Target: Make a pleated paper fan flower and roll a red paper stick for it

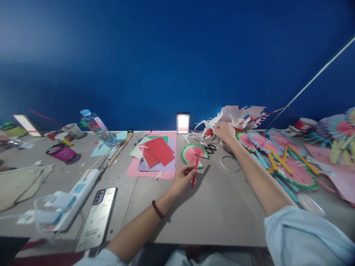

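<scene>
My left hand (183, 177) pinches a red paper strip (195, 170) upright over the table, in front of a pleated pink and green paper fan (193, 153). My right hand (224, 132) reaches to the back of the table, its fingers closed at a bundle of white paper strips (208, 125); what it grips is too small to make out. Black-handled scissors (211, 148) lie between the fan and my right forearm. A round ring of tape (230, 163) lies in front of my right hand.
Coloured paper sheets (158, 152), a water bottle (99, 127), a power strip (76, 201) and a phone (97, 218) are on the left. More paper fans (298, 171) lie right. Another person's hand (4, 140) shows at the far left.
</scene>
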Demonstrator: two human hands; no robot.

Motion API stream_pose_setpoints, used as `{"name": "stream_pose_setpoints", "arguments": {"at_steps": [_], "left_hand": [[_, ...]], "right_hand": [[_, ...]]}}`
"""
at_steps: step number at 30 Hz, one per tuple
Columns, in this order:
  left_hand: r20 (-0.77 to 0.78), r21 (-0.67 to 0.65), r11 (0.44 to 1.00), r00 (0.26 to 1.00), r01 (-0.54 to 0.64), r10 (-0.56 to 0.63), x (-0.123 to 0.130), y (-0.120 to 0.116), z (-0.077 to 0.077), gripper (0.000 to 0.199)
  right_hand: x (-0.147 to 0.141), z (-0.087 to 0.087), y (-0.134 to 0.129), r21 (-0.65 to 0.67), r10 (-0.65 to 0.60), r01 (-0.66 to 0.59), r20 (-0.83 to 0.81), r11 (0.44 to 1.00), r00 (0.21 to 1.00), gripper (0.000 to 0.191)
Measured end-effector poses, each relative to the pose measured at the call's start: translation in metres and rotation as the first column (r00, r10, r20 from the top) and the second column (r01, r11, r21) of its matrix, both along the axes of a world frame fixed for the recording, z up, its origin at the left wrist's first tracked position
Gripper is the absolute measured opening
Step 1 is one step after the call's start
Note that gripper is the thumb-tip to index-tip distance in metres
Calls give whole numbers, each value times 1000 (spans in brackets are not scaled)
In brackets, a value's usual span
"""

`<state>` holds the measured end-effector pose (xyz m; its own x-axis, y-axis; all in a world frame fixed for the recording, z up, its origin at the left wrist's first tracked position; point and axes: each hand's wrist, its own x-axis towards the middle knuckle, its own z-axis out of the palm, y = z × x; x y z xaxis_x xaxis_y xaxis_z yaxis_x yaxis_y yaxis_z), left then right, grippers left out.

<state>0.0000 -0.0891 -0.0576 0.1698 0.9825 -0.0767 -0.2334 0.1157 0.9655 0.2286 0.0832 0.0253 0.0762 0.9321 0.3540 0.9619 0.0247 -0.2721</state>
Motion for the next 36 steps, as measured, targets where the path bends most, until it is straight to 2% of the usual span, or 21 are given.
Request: {"name": "stream_pose_setpoints", "arguments": {"at_steps": [5,8,10,12,14,17,21,25,28,30,32,34,36], "left_hand": [[-5,9,1000,1000,-29,29,-1,1,1,34],[-3,12,999,1000,-30,30,-1,0,4,36],[11,12,1000,1000,-28,28,-1,-1,5,36],[24,3,1000,1000,-14,14,-1,-1,5,36],[37,-4,1000,999,9,-9,0,-2,5,36],[40,16,1000,999,27,-27,1,-3,4,34],[24,29,1000,1000,12,-13,2,-4,3,31],[-16,55,998,1000,27,-26,2,-4,1,31],[-181,167,985,984,32,-1,1,-4,1,23],[-322,279,959,946,56,39,-2,-3,4,16],[-434,372,922,898,105,72,-6,-2,10,15],[-533,416,892,842,176,83,-11,0,16,19],[-652,447,848,753,284,92,-16,5,23,23]], "right_hand": [[-1,2,-21,89,23,-10,-145,996,989,29],[-8,-4,-50,192,148,-89,-322,977,935,27],[-17,-11,-75,182,222,-151,-486,972,845,28],[-28,-19,-104,90,268,-277,-640,957,720,31],[-41,-28,-130,-1,250,-388,-763,922,597,30],[-58,-38,-158,-45,178,-453,-881,890,438,27],[-68,-46,-173,-68,74,-436,-951,898,300,27],[-63,-51,-171,-71,42,-463,-973,884,229,31],[-50,-55,-163,-120,-21,-445,-975,888,220,33],[-39,-58,-156,-146,-45,-377,-964,915,263,33],[-27,-62,-150,-141,-25,-297,-932,944,361,30],[-19,-65,-147,-74,62,-247,-862,966,504,22],[-15,-67,-147,-6,156,-237,-736,972,659,14]]}}
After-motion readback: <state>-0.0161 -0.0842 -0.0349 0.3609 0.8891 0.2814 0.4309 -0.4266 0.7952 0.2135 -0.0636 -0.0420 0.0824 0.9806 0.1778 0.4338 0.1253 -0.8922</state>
